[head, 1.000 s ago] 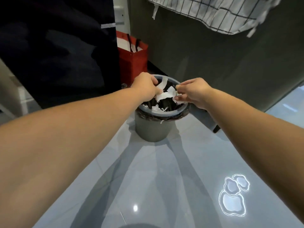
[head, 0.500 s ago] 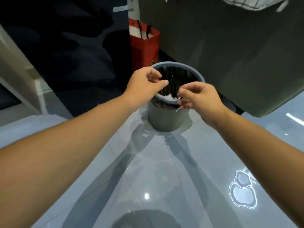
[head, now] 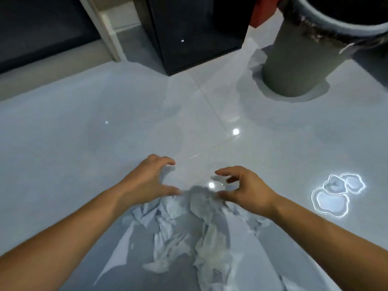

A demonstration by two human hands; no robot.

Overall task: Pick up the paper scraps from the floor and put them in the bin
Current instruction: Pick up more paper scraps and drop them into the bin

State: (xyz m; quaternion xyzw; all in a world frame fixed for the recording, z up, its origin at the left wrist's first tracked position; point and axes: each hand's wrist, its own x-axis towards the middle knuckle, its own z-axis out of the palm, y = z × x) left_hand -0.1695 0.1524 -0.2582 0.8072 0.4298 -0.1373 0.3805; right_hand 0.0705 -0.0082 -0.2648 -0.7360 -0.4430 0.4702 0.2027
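A heap of white paper scraps point(head: 195, 232) lies on the glossy grey floor at the bottom centre. My left hand point(head: 147, 183) hovers at the heap's far left edge, fingers spread and curved, holding nothing. My right hand point(head: 244, 191) hovers at the far right edge, also with fingers apart and empty. The two hands face each other across the top of the heap. The grey bin point(head: 304, 53), lined with a dark bag, stands at the top right; its inside is not visible.
A dark cabinet point(head: 193, 30) stands on the floor at the top centre, left of the bin. A red bag point(head: 262, 11) shows behind the bin. A white door frame point(head: 105, 28) rises at the top left. A bright light reflection point(head: 336, 196) marks the floor at right.
My hands let the scraps go into the bin, left it and came down to the heap on the floor. The view tilted down, so the bin now sits at the top right.
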